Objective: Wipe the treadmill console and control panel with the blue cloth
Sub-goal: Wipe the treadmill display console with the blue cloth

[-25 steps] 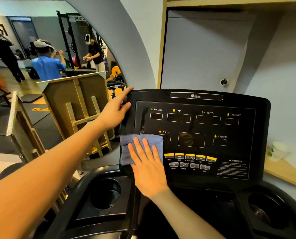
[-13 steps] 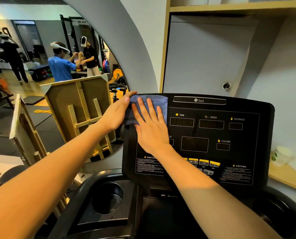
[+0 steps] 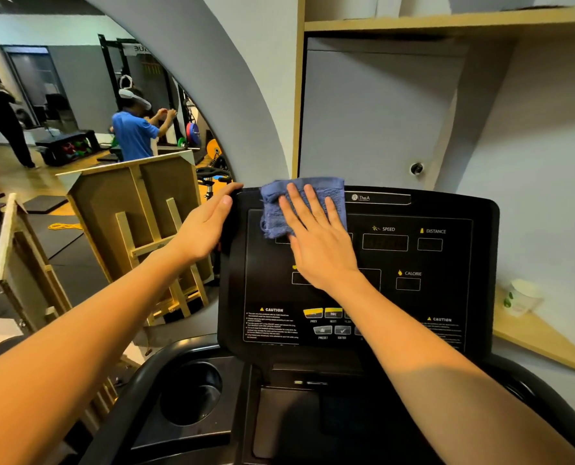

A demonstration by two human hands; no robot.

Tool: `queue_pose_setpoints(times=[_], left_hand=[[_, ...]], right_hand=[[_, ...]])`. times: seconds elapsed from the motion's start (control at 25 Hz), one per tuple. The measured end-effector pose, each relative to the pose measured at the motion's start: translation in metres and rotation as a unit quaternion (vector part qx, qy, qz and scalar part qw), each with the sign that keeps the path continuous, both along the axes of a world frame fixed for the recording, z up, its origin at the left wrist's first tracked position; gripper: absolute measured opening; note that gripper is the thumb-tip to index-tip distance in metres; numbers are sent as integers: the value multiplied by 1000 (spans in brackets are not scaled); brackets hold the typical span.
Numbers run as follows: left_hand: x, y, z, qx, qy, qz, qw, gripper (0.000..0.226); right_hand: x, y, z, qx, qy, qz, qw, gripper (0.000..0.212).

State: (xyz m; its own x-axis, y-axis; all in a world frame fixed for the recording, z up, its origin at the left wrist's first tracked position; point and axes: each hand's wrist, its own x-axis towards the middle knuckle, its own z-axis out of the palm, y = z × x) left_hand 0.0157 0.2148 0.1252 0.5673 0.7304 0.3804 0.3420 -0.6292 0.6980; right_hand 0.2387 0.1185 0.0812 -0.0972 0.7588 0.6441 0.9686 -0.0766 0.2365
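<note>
The black treadmill console (image 3: 447,297) stands upright in front of me, with display windows and yellow buttons on its control panel (image 3: 323,322). The folded blue cloth (image 3: 276,209) lies flat against the panel's upper left part. My right hand (image 3: 316,239) presses on it with fingers spread, covering the cloth's lower right part. My left hand (image 3: 209,223) grips the console's top left edge, thumb on the front and fingers behind.
A cup holder (image 3: 192,394) sits in the tray below left. A paper cup (image 3: 520,297) stands on a wooden shelf (image 3: 544,344) at right. A cabinet door (image 3: 373,115) is behind the console. Wooden frames (image 3: 138,223) and people stand at left.
My right hand has swept the cloth from the panel's lower left up to its top, then a little to the right. My left hand stays on the console's left edge.
</note>
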Motion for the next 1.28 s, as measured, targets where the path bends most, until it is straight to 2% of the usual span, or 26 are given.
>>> queue_pose_setpoints(times=[0.28, 0.6, 0.96, 1.28], left_hand=[[7, -7, -1, 15, -22, 23, 999, 39], [12, -14, -4, 57, -35, 35, 997, 34], [14, -15, -8, 78, -39, 44, 995, 37], [16, -10, -13, 90, -39, 61, 993, 43]], right_hand=[[85, -48, 0, -3, 3, -60, 998, 68], [154, -98, -3, 8, 82, -118, 990, 66], [159, -110, -19, 14, 136, -121, 983, 65], [148, -147, -73, -22, 144, -134, 980, 67]])
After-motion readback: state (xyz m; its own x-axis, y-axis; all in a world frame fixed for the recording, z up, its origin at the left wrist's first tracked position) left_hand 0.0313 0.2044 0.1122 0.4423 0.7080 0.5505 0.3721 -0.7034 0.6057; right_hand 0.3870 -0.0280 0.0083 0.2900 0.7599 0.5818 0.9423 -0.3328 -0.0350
